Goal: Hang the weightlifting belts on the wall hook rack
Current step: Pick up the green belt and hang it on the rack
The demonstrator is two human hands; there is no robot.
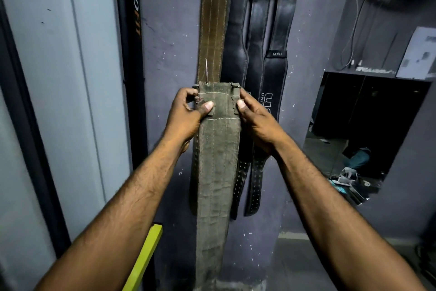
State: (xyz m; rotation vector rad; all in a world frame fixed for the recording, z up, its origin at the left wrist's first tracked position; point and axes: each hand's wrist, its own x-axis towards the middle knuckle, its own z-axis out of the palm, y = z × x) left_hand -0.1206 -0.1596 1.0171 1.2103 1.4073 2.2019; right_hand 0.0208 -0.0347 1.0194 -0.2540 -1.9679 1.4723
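Holding the olive belt (217,161) by its buckle end, our left hand (188,111) and right hand (257,116) pinch either edge, thumbs on top, below the brown belt (213,31) and black belts (259,26) already hanging on the wall (169,31). We judge the hooks lie out of view; a blind reach could miss, dropping it or dislodging neighbours.

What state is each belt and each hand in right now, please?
olive belt, held upright by its buckle end, not yet hung.
left hand, grips the olive belt's top left edge.
right hand, grips its top right edge.
brown belt, hanging against the wall.
black belts, hanging right of the brown belt.
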